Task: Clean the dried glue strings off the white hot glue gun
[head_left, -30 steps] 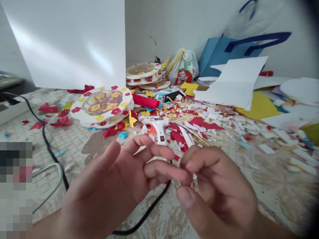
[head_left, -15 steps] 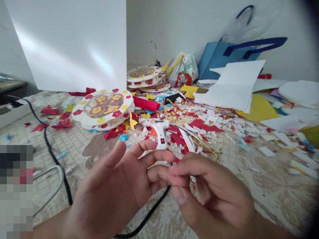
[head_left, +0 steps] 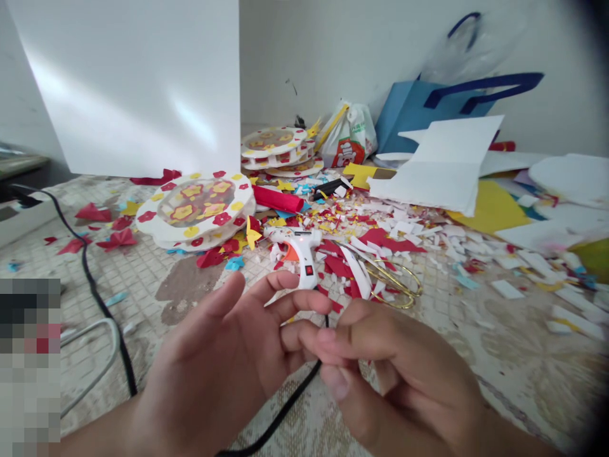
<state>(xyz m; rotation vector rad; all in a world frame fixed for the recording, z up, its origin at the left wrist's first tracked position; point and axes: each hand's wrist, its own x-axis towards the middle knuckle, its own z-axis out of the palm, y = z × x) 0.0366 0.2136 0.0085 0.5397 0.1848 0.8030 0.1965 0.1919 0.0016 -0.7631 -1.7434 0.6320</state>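
Observation:
My left hand (head_left: 223,374) is held palm up low in the middle, fingers apart and slightly curled, with nothing in it. My right hand (head_left: 404,381) is closed in a pinch, thumb and fingertips pressed against the tips of my left middle and ring fingers. Whatever lies between them is too small to see. Just beyond the hands a white hot glue gun (head_left: 302,251) with an orange trigger and a lit red lamp stands on the mat. Its black cord (head_left: 102,304) runs under my hands and off to the left.
Gold-handled scissors (head_left: 397,285) lie right of the gun amid red, white and yellow paper scraps. A round white disc with red and yellow flowers (head_left: 197,206), a stack of similar discs (head_left: 276,146), a red roll (head_left: 278,198), white sheets (head_left: 438,165), a blue bag (head_left: 419,108) and a white board (head_left: 133,82) are around.
My right hand has moved left and its pinch has closed onto my left fingertips. The left hand has barely shifted.

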